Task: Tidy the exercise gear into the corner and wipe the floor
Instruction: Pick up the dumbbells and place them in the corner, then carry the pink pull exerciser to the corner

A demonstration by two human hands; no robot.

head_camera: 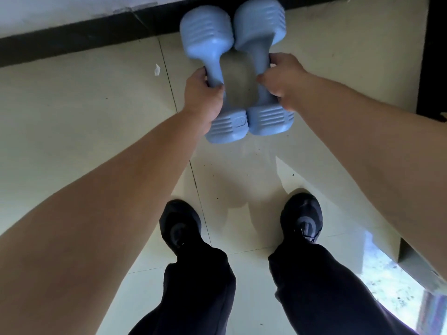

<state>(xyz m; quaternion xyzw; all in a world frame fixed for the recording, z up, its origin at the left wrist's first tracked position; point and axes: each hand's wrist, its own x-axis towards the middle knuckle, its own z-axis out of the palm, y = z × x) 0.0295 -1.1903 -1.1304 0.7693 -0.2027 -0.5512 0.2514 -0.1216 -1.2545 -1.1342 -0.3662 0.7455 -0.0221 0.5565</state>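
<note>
Two light blue dumbbells lie side by side, their heads touching, pointing away from me toward the black skirting. My left hand [202, 95] is closed around the handle of the left dumbbell [205, 32]. My right hand [281, 77] grips the handle of the right dumbbell [260, 22]. The far heads are blurred. The near heads sit close to the pale tiled floor [84, 117]; whether they touch it I cannot tell.
A black skirting [72, 42] runs along the wall at the top, and a dark vertical edge [429, 56] closes the right side. A small white scrap [157, 69] and dark specks lie on the tiles. My black shoes [180, 226] stand behind the dumbbells.
</note>
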